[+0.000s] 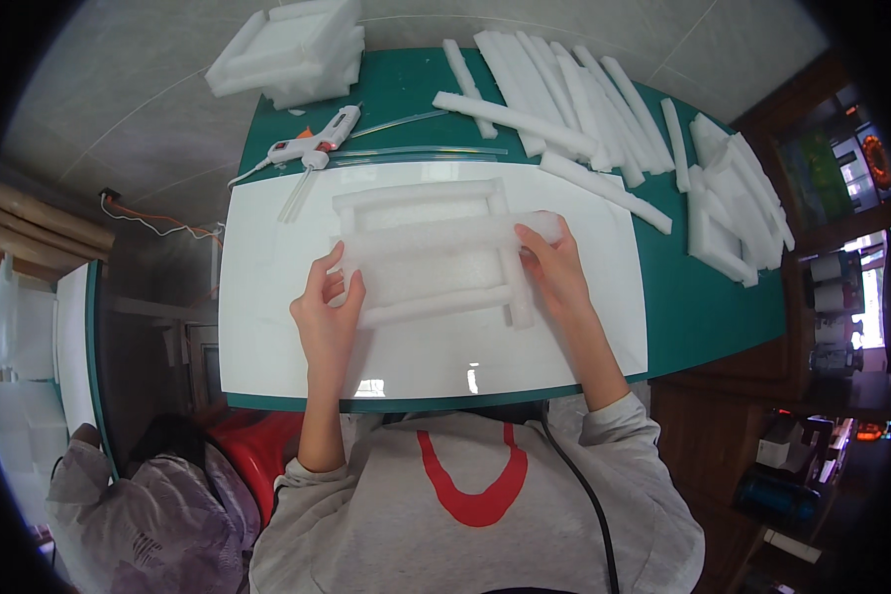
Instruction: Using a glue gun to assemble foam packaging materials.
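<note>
A white foam strip (436, 233) lies crosswise over a rectangular white foam tray (485, 297) with raised foam edges. The strip spans the tray from side to side, and its right end juts past the tray's edge. My right hand (556, 272) is closed on that end, thumb on top. At the other end, my left hand (327, 302) has its fingers curled around the strip, with the thumb near its lower edge. Whether the strip rests on the tray or hovers just above it, I cannot tell.
A white board (277, 346) covers part of the green table (713, 317). Beyond the tray lie a white glue gun (317, 139) and clear glue sticks (426, 153). Loose foam strips (564, 94) lie at the back, stacked foam trays (292, 49) back left, and foam pieces (733, 203) at right.
</note>
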Tool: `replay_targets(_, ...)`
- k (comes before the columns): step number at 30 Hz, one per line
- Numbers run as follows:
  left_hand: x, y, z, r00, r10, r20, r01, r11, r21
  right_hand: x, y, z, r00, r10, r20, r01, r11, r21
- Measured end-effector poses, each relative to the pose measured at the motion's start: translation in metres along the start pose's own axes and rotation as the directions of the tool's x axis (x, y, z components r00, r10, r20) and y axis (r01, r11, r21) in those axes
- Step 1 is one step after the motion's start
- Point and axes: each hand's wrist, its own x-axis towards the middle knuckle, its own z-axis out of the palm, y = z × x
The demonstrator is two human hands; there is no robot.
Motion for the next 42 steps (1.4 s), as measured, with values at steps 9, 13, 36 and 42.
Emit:
replay_targets(9,0.0,-0.004,0.002,0.997,0.072,-0.017,-0.071,0.996,0.05,-0.002,-0.009,0.005,0.999,0.041,-0.033,-0.044,0.995,-0.09)
replay_targets(13,0.001,-0.002,0.002,0.996,0.078,-0.034,-0.077,0.997,0.028,0.0,-0.008,0.004,0.999,0.029,-0.038,-0.034,0.991,-0.131)
replay_targets(36,-0.001,-0.001,0.003,0.993,0.111,-0.042,-0.108,0.992,0.064,-0.004,-0.009,0.003,0.997,0.019,-0.077,-0.041,0.957,-0.287)
replay_targets(42,-0.001,-0.002,0.004,0.989,0.144,-0.045,-0.14,0.987,0.082,-0.003,-0.009,0.003,0.996,0.004,-0.091,-0.028,0.962,-0.273)
